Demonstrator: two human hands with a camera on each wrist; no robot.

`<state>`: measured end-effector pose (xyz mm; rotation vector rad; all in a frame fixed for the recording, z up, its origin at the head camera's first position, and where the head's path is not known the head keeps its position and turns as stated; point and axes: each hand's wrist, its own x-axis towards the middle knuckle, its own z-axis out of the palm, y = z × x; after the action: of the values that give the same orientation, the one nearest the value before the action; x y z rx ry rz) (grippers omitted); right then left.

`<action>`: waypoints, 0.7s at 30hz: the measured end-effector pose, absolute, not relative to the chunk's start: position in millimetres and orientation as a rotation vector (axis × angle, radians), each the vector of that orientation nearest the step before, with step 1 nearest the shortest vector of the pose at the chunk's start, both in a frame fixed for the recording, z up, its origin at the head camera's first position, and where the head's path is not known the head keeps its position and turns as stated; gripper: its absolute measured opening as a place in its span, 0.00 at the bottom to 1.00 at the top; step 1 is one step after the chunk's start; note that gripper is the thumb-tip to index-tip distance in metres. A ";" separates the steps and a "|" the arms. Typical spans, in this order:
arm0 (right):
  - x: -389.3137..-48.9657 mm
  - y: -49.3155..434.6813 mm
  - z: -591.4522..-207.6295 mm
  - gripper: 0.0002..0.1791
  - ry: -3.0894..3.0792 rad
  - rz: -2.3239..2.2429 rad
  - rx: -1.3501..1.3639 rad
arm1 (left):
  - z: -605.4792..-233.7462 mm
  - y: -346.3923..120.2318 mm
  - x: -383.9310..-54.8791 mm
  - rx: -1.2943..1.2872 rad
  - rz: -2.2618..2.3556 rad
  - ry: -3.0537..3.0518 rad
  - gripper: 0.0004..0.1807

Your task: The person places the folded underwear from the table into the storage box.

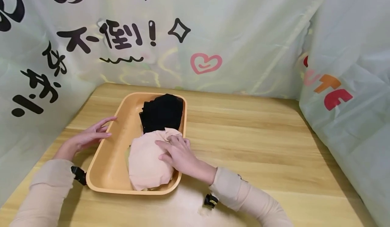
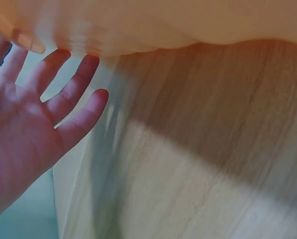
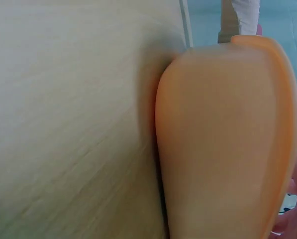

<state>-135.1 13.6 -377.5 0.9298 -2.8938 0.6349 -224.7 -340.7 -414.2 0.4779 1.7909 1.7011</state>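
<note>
An orange plastic basin (image 1: 114, 152) stands on the table with folded fabric along its right side. At its far end lies a folded black cloth (image 1: 163, 113); nearer me is a pale pink cloth (image 1: 149, 161). My left hand (image 1: 91, 137) touches the basin's left rim with spread fingers, seen from the palm side in the left wrist view. My right hand (image 1: 182, 154) rests on the pink cloth near the right rim, index finger and thumb extended over it. In the right wrist view, the basin's outer wall (image 3: 218, 139) covers most of that hand's work.
The wood-grain table (image 1: 250, 145) extends to the right of the basin. A pale printed curtain (image 1: 243, 34) hangs behind the table and along both sides. Black wrist devices (image 1: 210, 200) sit below each sleeve cuff, the left one close to the basin's rim.
</note>
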 end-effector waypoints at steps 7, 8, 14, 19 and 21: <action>-132.4 25.8 -372.7 0.25 -2.838 0.832 0.958 | -401.3 -332.1 -220.9 0.406 1.671 1.837 0.31; -131.5 27.8 -372.0 0.25 -2.832 0.851 0.964 | -400.5 -331.5 -220.5 0.397 1.665 1.855 0.31; -127.6 41.1 -367.1 0.26 -2.814 1.006 0.988 | -395.1 -330.1 -215.2 0.317 1.537 2.059 0.34; -123.4 54.8 -367.4 0.26 -2.816 1.113 0.983 | -392.0 -327.8 -207.4 0.337 1.411 2.211 0.34; -121.6 61.2 -367.1 0.26 -2.821 1.153 0.953 | -391.5 -325.4 -204.2 0.375 1.352 2.301 0.33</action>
<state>-121.6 61.2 -367.1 0.9532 -2.8209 1.1535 -204.2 -325.4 -391.5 0.3749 2.3009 1.3521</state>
